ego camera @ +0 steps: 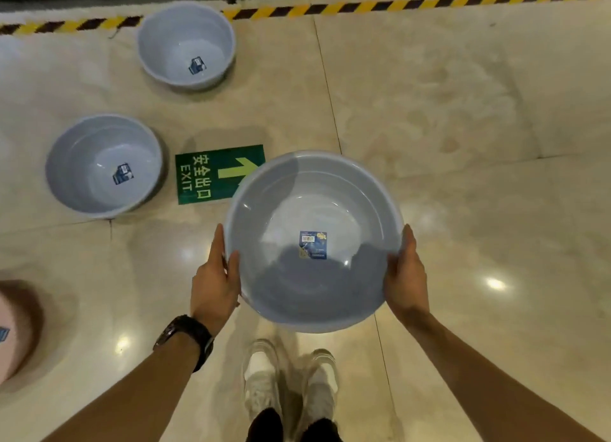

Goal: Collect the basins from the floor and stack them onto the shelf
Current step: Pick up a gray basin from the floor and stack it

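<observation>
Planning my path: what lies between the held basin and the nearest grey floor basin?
Head view: only a green EXIT floor sign, its corner hidden behind the held basin.

glossy floor (463,111) | far basin (186,45), near basin (104,165) (both grey) | exit sign (205,177) | striped tape (396,5)

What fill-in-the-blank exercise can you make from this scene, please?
1. The left hand and right hand hold a grey basin by its ____.
2. The green sign on the floor reads ____ in English.
3. The left arm wears a black ____.

Missing words: rim; EXIT; watch.
</observation>
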Demonstrator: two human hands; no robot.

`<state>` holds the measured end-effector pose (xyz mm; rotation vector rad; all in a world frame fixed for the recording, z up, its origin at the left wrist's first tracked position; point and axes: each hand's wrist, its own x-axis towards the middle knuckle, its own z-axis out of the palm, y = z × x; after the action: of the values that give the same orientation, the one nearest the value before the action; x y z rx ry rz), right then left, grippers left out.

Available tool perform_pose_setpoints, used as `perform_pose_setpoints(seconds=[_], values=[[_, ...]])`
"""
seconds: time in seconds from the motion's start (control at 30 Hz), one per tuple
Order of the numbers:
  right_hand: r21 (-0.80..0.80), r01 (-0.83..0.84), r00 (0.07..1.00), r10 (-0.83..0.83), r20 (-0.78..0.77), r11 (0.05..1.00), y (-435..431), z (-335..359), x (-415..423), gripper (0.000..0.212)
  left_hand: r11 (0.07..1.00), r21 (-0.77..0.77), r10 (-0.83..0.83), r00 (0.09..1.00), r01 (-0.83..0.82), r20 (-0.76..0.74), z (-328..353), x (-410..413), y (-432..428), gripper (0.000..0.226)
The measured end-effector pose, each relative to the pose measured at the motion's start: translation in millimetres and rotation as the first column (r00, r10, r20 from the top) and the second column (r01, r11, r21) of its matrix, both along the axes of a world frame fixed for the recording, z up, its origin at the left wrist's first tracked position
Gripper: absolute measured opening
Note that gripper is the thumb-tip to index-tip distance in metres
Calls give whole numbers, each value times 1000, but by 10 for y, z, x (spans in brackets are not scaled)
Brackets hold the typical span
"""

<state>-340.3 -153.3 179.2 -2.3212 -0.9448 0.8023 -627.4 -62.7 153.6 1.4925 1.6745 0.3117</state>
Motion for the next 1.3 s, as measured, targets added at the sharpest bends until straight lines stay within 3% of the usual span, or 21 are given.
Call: perform_pose_setpoints(seconds=[0.2, 0.43, 0.57, 0.73, 0.97, 1.17, 1.3], values=[[-166, -65, 997, 73, 41, 984, -61, -1689, 70, 67, 997, -49, -66, 996, 64, -57, -1442, -32, 51, 64], [-180, 15, 999, -21, -30, 984, -62, -2417, 26, 55, 994, -71, -86, 994, 81, -66, -2124, 17, 119, 64], [-236, -14, 999, 23, 33, 972, -37, -2481, 50, 52, 987, -83, -146, 975, 134, -165, -2200, 65, 173, 68], [-313, -131, 970, 187, 156, 941, -48, -2497, 49, 61, 940, -207, -332, 875, 273, -354, -2138, 50, 265, 72], [-311, -115, 951, 195, 241, 943, -58, -2623, -30, 70, 952, -212, -289, 881, 221, -376, -2150, 111, 272, 70], [-395, -112, 986, 152, 71, 912, 62, -2376, 101, 68, 920, -296, -374, 802, 257, -466, -1975, 101, 387, 76], [-418, -133, 966, 212, 149, 899, 210, -1843, 251, 83, 937, -242, -345, 776, 252, -528, -1482, 138, 542, 84]])
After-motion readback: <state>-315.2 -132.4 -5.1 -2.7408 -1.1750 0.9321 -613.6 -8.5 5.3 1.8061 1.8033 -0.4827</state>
